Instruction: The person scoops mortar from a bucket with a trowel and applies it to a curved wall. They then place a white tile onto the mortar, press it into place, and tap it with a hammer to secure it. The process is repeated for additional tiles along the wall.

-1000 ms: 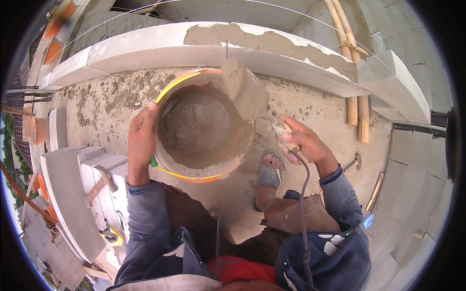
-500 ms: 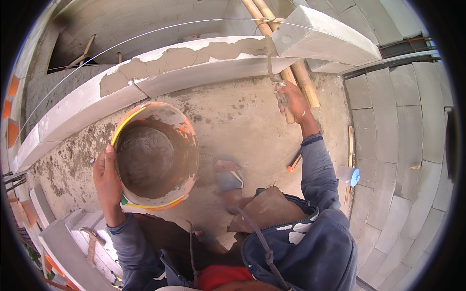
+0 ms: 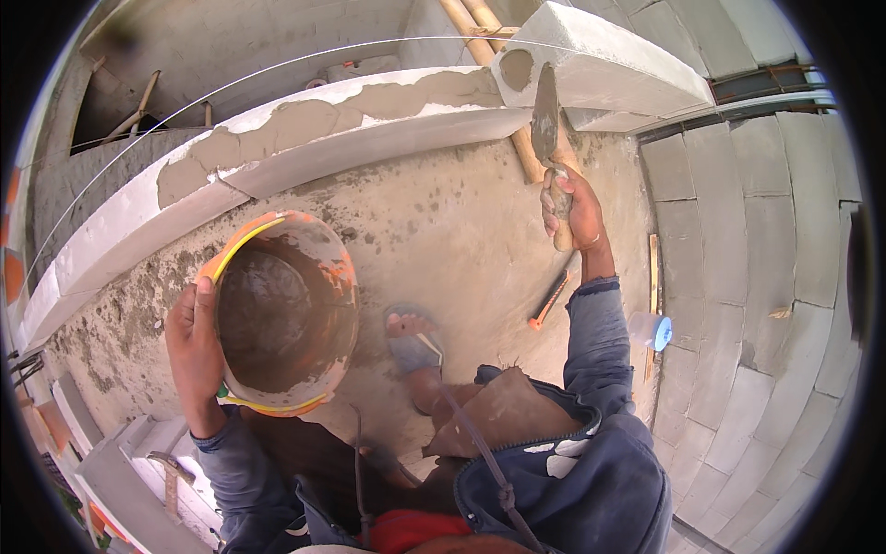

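Observation:
My left hand (image 3: 196, 355) grips the left rim of an orange bucket (image 3: 349, 305), its fingers by the yellow handle. The bucket is tilted, and grey mortar (image 3: 263, 319) coats its inside. In my right hand (image 3: 583, 214) is a trowel (image 3: 545, 115), held by its handle with the blade pointing away from me, close to the end of a large white block (image 3: 609, 65). A round dab of mortar (image 3: 517, 69) sticks to that end face. Left of it runs a low white block wall (image 3: 388, 138), with a rough mortar layer (image 3: 305, 118) along its top.
A white string (image 3: 305, 57) stretches above the wall. Bamboo poles (image 3: 523, 152) lean under the block. On the floor are an orange-and-black-handled tool (image 3: 551, 300) and a blue-lidded container (image 3: 657, 331). A hammer (image 3: 171, 475) rests on white blocks at the lower left.
The trowel has swung right and its blade now shows broadside. A mortar dab has appeared on the block's end. My left hand and the bucket have shifted slightly left in view.

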Demonstrator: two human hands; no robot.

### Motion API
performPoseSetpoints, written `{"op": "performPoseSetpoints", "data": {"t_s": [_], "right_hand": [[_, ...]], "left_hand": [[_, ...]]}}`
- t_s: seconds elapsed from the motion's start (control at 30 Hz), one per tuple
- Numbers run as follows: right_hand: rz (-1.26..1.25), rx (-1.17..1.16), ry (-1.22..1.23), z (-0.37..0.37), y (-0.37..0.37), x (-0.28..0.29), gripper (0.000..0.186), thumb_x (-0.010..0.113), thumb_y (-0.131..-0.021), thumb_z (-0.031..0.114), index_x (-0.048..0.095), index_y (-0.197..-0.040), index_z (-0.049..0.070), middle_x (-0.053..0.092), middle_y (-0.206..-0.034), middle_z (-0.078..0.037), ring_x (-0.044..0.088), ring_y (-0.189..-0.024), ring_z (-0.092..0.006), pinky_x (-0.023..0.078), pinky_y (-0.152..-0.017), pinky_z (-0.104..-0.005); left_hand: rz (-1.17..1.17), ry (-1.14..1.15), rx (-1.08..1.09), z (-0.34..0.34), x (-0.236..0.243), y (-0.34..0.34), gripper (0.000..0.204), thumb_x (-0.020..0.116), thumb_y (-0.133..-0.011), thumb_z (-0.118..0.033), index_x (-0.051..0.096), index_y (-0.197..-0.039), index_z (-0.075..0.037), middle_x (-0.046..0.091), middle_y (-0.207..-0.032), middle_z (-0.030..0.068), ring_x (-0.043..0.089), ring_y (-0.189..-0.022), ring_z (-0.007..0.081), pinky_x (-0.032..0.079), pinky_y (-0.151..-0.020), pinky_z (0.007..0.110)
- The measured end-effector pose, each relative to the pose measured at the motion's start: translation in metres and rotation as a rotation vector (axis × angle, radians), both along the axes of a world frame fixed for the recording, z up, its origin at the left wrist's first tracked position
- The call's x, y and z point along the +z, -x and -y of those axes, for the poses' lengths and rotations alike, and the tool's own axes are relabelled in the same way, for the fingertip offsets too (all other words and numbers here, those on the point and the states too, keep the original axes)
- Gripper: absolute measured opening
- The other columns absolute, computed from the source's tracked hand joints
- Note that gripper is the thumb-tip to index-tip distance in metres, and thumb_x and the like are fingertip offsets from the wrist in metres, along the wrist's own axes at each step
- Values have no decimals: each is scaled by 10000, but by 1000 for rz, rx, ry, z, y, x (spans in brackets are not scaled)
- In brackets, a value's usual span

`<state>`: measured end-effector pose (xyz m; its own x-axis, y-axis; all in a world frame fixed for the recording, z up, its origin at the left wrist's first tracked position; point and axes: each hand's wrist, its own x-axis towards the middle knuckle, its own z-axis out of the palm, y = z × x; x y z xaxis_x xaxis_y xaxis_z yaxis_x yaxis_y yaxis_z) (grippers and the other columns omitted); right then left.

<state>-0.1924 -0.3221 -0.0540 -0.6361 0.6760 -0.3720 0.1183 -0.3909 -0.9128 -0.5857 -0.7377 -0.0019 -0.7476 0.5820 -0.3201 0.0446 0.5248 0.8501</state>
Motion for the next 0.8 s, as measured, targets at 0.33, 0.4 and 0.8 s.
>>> {"op": "performPoseSetpoints", "data": {"t_s": [0.33, 0.4, 0.8], "right_hand": [[66, 114, -17, -108, 38, 31, 295, 479, -1032, 322, 601, -1057, 55, 565, -699, -52, 496, -479, -156, 451, -495, -306], [42, 42, -41, -96, 25, 19, 303, 496, -1000, 334, 603, -1050, 55, 564, -693, -60, 493, -466, -173, 447, -477, -327], [224, 41, -210, -11, -52, 34, 387, 555, -975, 319, 631, -1193, 8, 613, -766, -95, 551, -507, -186, 496, -536, -349]], "left_hand": [[-24, 12, -10, -13, -3, 1, 435, 560, -1162, -372, 742, -1129, 21, 650, -933, -49, 512, -847, 32, 417, -776, 220], [-60, -9, 15, -13, -3, -2, 429, 564, -1161, -372, 739, -1133, 19, 651, -939, -46, 510, -848, 31, 416, -772, 220], [-31, -88, 35, 13, -4, 3, 420, 565, -1160, -373, 707, -1041, 4, 596, -904, -57, 473, -841, 36, 390, -756, 221]]}}
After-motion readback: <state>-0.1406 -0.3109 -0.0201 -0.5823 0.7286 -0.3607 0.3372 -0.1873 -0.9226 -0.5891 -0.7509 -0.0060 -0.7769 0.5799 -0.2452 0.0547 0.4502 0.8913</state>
